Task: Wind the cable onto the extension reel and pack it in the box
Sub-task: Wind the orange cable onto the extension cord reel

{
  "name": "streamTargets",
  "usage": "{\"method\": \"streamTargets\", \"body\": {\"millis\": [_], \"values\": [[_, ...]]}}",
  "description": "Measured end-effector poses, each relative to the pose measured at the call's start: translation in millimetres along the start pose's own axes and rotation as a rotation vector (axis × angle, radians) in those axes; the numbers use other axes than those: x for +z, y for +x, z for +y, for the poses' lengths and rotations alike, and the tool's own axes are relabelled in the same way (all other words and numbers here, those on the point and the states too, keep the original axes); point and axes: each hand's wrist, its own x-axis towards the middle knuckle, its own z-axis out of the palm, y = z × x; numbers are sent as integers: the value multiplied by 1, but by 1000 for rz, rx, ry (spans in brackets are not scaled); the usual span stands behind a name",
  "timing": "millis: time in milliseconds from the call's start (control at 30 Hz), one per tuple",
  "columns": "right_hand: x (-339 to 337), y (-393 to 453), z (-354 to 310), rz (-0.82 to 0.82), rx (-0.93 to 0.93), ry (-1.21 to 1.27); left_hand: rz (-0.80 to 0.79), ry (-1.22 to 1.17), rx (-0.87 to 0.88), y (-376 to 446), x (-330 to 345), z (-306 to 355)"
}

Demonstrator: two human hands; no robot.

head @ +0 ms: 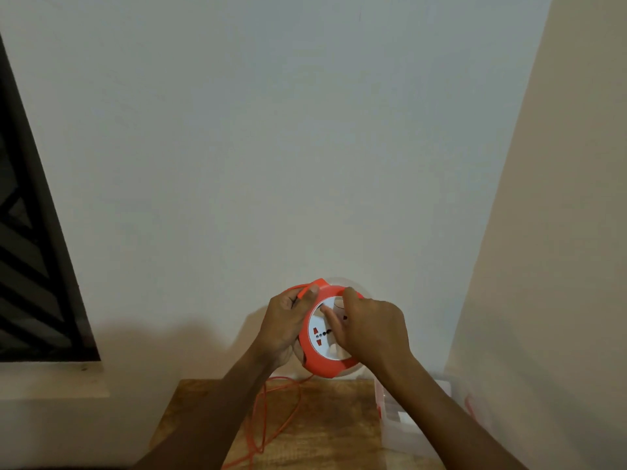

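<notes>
From the head camera, we hold the orange extension reel (324, 334) above the wooden table (325, 422); our left hand (285, 325) grips its rim, our right hand (371, 329) curls on the white hub. Orange cable (271, 418) lies slack below, so winding seems underway; next we should turn the hub. The clear box (407, 422) waits right.

I am working with my bare left hand (284, 325) and bare right hand (373, 329), both forearms showing unsleeved, no rings or watch visible.
</notes>
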Motion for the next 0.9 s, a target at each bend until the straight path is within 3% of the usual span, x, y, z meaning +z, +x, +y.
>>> {"method": "streamTargets", "body": {"millis": [200,300,367,667,900], "values": [[-20,-9,2,215,-170,-76,-65,29,55,-1,-3,10],[-25,-14,1,83,-414,-11,-94,55,72,-3,-2,10],[-26,-16,2,-39,-483,-73,-103,49,62,-4,0,10],[-14,-25,7,-17,-502,-158,-90,54,73,-6,4,14],[-14,-9,1,189,-348,-190,-96,68,92,-10,4,16]]}}
